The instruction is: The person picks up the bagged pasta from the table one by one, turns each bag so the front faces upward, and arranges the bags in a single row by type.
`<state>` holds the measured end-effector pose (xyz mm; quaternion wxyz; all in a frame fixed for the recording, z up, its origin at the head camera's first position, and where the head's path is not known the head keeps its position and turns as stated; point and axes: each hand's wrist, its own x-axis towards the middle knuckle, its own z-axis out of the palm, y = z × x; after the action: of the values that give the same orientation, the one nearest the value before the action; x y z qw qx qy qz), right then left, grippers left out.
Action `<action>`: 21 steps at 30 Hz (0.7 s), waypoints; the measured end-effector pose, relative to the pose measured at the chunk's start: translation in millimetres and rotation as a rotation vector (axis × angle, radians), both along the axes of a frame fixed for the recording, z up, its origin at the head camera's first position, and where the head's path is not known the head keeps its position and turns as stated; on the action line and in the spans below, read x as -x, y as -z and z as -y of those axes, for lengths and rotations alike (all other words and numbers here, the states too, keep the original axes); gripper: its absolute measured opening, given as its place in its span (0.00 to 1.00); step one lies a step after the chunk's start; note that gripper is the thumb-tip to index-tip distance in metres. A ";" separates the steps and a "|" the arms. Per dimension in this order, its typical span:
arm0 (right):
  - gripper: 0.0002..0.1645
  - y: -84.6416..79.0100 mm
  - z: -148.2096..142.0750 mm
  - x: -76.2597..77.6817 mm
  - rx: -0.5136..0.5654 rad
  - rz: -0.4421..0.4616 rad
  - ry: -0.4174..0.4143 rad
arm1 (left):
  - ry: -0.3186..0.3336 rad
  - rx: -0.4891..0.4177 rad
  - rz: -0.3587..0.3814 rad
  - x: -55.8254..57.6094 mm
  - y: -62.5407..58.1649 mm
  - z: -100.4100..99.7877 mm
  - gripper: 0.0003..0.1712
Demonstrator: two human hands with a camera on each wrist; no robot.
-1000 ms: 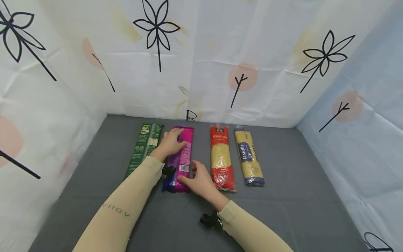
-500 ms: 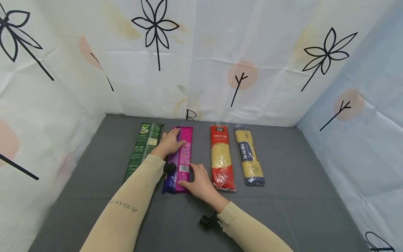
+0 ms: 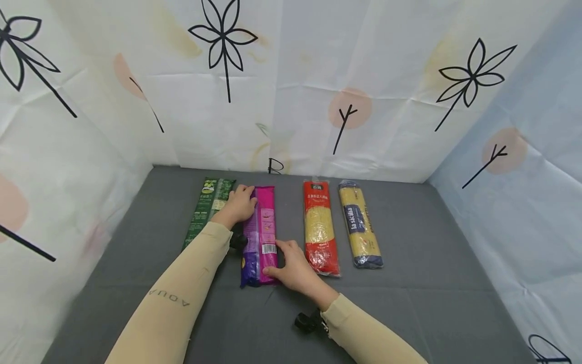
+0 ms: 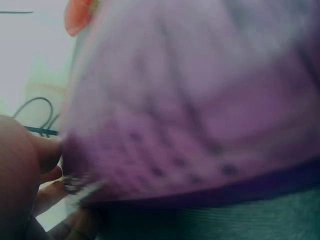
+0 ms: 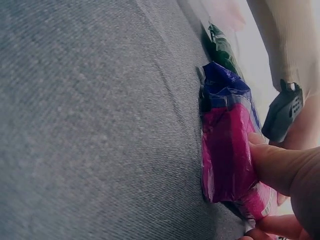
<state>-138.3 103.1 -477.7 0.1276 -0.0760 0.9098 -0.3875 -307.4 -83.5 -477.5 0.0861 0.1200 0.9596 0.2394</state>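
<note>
A long pink and purple pasta packet (image 3: 267, 222) lies lengthwise on the grey cloth, barcode side up. At its far left edge my left hand (image 3: 236, 205) grips it; in the left wrist view the thumb and curled fingers (image 4: 47, 197) meet the blurred packet's end. Lower on the right side, my right hand (image 3: 295, 268) holds the near part. The right wrist view has the right thumb (image 5: 275, 162) against the packet's pink side, with other fingers farther along, partly cut off by the frame. A green spaghetti packet (image 3: 200, 217) is partly hidden behind the left arm.
Right of my right hand lies a red pasta packet (image 3: 319, 227), and beyond it a yellow and blue one (image 3: 359, 225). White patterned cloth walls (image 3: 309, 126) border the grey table (image 3: 432, 253) at the back and sides.
The pink and purple packet has shifted slightly toward me, its near end swinging right so it lies straighter. Both hands moved with it; the left also slid a little left. Other packets stayed put.
</note>
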 end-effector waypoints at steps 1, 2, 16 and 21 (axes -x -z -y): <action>0.48 -0.1 -0.3 -0.6 0.003 0.001 -0.001 | -0.005 -0.022 -0.006 1.7 2.4 0.5 0.31; 0.47 -0.3 -0.6 -1.0 0.007 0.002 -0.002 | -0.009 -0.044 -0.012 3.3 4.8 1.3 0.31; 0.47 -0.5 -2.5 -5.2 0.006 0.012 0.000 | -0.118 -0.309 0.026 9.0 4.0 6.7 0.16; 0.48 -0.7 -3.7 -6.5 -0.019 0.006 -0.005 | -0.185 -0.256 -0.005 6.7 1.4 6.6 0.11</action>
<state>-131.8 106.8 -477.0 0.1321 -0.0758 0.9129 -0.3787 -314.1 -90.1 -478.8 0.0455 0.0416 0.9284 0.3666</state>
